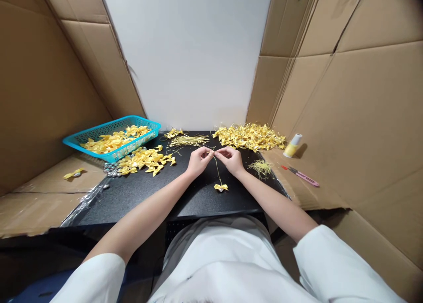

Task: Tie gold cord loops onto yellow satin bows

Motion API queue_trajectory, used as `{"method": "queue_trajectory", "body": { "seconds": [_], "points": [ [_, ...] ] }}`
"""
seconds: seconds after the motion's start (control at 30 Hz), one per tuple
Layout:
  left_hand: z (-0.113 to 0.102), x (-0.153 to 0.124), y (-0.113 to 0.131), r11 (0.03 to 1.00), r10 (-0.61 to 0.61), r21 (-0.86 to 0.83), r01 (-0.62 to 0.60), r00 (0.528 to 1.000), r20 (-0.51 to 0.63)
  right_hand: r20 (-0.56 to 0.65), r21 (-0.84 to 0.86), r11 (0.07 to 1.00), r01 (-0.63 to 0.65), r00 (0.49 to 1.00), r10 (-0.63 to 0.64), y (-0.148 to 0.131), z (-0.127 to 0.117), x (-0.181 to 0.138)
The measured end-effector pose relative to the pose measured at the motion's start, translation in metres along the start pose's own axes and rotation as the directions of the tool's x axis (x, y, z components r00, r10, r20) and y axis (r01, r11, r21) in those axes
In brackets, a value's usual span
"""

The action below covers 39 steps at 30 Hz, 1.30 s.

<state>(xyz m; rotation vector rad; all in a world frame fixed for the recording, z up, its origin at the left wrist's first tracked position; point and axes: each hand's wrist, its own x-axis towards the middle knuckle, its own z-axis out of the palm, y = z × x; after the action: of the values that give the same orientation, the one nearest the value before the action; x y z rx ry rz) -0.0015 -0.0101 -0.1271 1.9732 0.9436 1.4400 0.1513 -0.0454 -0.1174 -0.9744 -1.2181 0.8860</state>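
Note:
My left hand point(200, 160) and my right hand point(230, 160) meet above the middle of the black table, fingertips close together. Each pinches a thin yellow-green cord point(217, 168) at its upper end. The cord runs down to a small yellow ribbon bow point(221, 187) with a silvery bead at its centre, near the table's front. Whether the bow rests on the table or hangs just above it, I cannot tell. Just beyond my left hand lies a bundle of cut yellow cords point(189, 140).
A blue basket point(112, 126) of yellow bows stands left, with loose bows point(147, 160) and silvery beads point(113, 169) before it. Finished-looking corded bows point(250, 136) are heaped back right. Cord scraps point(261, 168), a thread spool point(292, 146) and a pink-handled tool point(303, 176) lie right. Cardboard walls flank the table.

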Motion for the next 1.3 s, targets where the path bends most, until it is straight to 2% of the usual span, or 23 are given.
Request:
{"method": "queue_trajectory", "body": {
  "seconds": [0.07, 0.13, 0.33, 0.7, 0.9, 1.3],
  "points": [
    [-0.001, 0.000, 0.002, 0.999, 0.011, 0.032, -0.011, 1.000, -0.003, 0.001, -0.205, 0.965, 0.161, 0.986, -0.164, -0.003, -0.004, 0.000],
    [-0.001, -0.001, 0.004, 0.998, 0.020, 0.054, -0.020, 1.000, 0.002, 0.016, -0.324, 0.916, 0.237, 0.969, -0.246, -0.002, -0.006, 0.001],
    [0.000, -0.002, 0.003, 0.997, 0.020, 0.070, -0.020, 1.000, -0.003, 0.000, -0.329, 0.926, 0.186, 0.980, -0.197, 0.008, -0.006, 0.004],
    [0.002, -0.003, -0.001, 1.000, -0.007, 0.012, 0.007, 0.999, -0.033, -0.037, -0.222, 0.971, 0.088, 0.994, -0.098, 0.022, -0.004, 0.007],
    [0.003, -0.004, 0.001, 1.000, -0.011, -0.001, 0.011, 1.000, -0.019, -0.023, -0.252, 0.960, 0.121, 0.991, -0.131, 0.021, -0.005, 0.005],
    [0.002, -0.005, 0.005, 1.000, -0.011, -0.018, 0.011, 1.000, -0.009, 0.021, -0.417, 0.871, 0.259, 0.961, -0.275, 0.004, -0.008, -0.001]
  ]
}}
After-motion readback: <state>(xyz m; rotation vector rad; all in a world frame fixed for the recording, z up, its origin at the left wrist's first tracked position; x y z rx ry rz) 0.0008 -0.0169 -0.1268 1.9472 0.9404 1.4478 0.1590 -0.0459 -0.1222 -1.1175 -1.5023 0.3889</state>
